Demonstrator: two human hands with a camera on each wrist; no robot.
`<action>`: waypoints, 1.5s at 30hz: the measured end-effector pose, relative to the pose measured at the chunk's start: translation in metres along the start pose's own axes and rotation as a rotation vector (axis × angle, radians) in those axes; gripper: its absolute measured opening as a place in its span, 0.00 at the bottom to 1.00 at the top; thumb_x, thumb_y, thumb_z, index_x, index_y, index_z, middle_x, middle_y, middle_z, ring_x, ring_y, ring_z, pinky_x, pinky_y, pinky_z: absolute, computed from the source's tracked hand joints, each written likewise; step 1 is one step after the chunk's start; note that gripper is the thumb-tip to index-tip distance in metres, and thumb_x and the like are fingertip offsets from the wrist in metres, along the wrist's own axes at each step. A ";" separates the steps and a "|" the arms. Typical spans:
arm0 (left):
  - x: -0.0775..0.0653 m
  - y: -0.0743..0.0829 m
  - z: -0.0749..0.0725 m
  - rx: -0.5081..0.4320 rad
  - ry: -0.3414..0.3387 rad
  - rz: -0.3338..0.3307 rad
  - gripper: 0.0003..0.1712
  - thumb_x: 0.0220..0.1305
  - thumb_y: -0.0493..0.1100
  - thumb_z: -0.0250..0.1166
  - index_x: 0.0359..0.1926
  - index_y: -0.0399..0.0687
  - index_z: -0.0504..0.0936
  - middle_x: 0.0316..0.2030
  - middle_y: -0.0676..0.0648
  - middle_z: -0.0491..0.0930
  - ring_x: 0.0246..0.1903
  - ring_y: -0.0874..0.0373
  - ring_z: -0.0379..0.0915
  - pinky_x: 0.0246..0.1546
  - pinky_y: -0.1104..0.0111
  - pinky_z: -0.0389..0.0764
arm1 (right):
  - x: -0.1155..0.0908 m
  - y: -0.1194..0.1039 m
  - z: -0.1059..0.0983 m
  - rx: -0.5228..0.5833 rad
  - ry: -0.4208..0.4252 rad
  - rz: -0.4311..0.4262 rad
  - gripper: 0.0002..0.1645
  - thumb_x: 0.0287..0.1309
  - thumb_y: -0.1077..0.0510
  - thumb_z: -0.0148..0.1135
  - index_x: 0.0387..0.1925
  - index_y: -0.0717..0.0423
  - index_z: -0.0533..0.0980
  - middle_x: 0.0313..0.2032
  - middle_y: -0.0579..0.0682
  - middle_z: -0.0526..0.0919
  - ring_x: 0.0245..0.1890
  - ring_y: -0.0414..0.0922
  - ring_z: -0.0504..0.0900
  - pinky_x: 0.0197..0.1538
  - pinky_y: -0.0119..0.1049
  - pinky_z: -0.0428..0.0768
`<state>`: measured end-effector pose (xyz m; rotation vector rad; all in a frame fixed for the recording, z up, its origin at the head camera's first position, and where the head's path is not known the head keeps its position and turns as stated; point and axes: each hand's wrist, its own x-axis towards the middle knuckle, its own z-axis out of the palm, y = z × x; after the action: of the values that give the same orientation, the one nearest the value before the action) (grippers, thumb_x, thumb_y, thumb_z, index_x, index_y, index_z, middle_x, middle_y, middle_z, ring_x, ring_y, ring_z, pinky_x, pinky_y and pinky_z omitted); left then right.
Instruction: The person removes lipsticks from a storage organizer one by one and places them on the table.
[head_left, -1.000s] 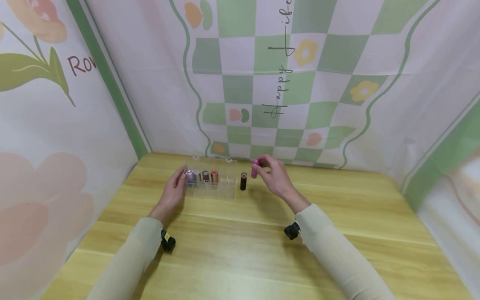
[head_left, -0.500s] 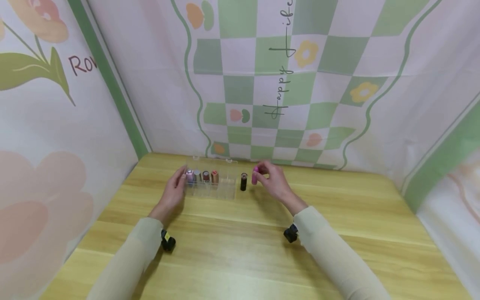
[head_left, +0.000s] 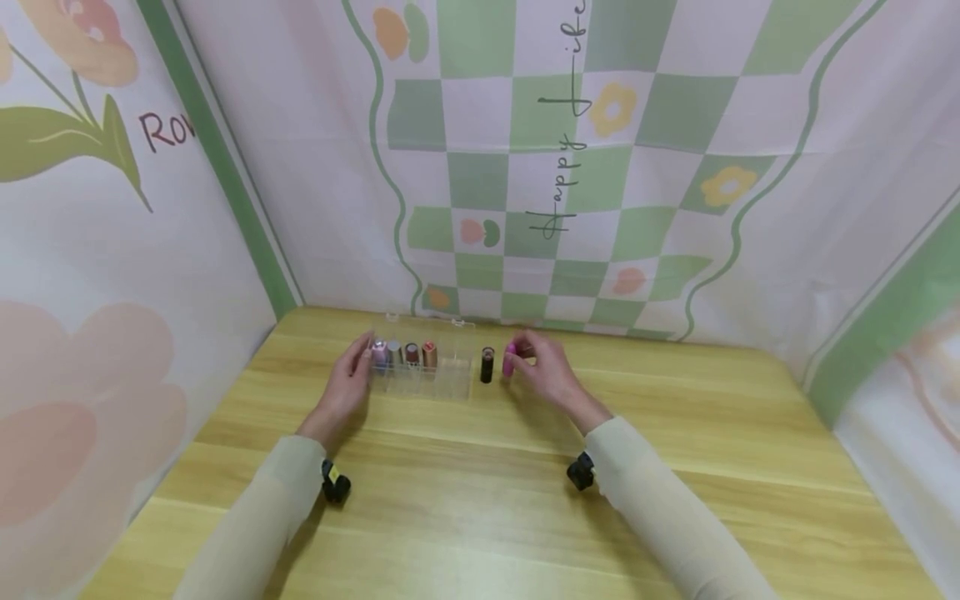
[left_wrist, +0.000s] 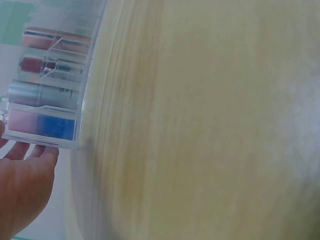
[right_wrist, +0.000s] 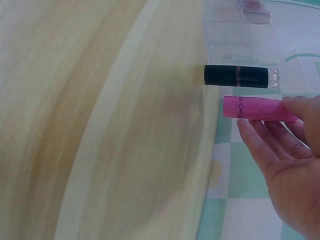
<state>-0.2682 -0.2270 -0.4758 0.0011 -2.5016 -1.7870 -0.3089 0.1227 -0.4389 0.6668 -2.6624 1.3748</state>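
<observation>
My right hand (head_left: 551, 367) pinches an upright pink lipstick tube (right_wrist: 257, 108) by its upper end, thumb on one side and fingers on the other. Close beside it a black lipstick (head_left: 487, 365) with a thin band stands upright on the table. My left hand (head_left: 347, 385) holds the left end of a clear lidded organizer (head_left: 453, 385), its fingertips against the side wall in the left wrist view. Inside stand a pink-and-blue tube (left_wrist: 42, 125), a silver tube (left_wrist: 42, 95), a dark red-topped tube (left_wrist: 32, 65) and a copper-coloured one (head_left: 429, 353). The organizer's right-hand compartments hold nothing visible.
The wooden table (head_left: 450, 492) runs back to a hanging cloth (head_left: 551, 167) with green checks, right behind the organizer. Another printed cloth (head_left: 90, 333) hangs along the left edge. The raised clear lid (head_left: 450, 329) stands at the organizer's back.
My right hand has come down and slightly toward me with the pink lipstick tube, to about the height of the black lipstick beside it. The left hand and organizer have stayed put.
</observation>
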 end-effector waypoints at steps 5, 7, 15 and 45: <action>0.000 0.001 0.000 0.031 0.001 -0.005 0.30 0.84 0.49 0.40 0.81 0.52 0.52 0.80 0.44 0.51 0.79 0.46 0.46 0.78 0.51 0.53 | -0.002 0.004 0.004 0.008 -0.012 0.018 0.07 0.66 0.66 0.65 0.45 0.60 0.78 0.40 0.56 0.87 0.48 0.55 0.86 0.60 0.49 0.83; 0.000 0.001 0.000 0.039 0.000 -0.009 0.30 0.84 0.49 0.40 0.81 0.52 0.51 0.80 0.44 0.51 0.79 0.46 0.46 0.78 0.51 0.53 | -0.003 0.005 0.005 0.013 -0.017 0.025 0.08 0.66 0.67 0.65 0.45 0.60 0.78 0.41 0.56 0.87 0.48 0.55 0.85 0.60 0.49 0.83; 0.000 0.002 0.001 0.053 -0.002 -0.013 0.30 0.84 0.50 0.39 0.82 0.54 0.51 0.80 0.45 0.51 0.79 0.46 0.46 0.78 0.51 0.53 | -0.003 0.009 0.006 0.006 -0.015 0.020 0.07 0.66 0.66 0.64 0.44 0.60 0.77 0.41 0.56 0.87 0.49 0.55 0.85 0.60 0.50 0.82; -0.003 0.004 0.002 0.010 -0.001 -0.036 0.30 0.84 0.51 0.40 0.81 0.55 0.51 0.80 0.46 0.51 0.79 0.48 0.45 0.78 0.51 0.52 | -0.006 0.012 0.006 -0.021 -0.062 0.045 0.13 0.65 0.66 0.66 0.50 0.59 0.76 0.44 0.54 0.86 0.49 0.53 0.86 0.57 0.47 0.85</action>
<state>-0.2654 -0.2236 -0.4731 0.0463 -2.5272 -1.7880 -0.3075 0.1262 -0.4537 0.6621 -2.7527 1.3560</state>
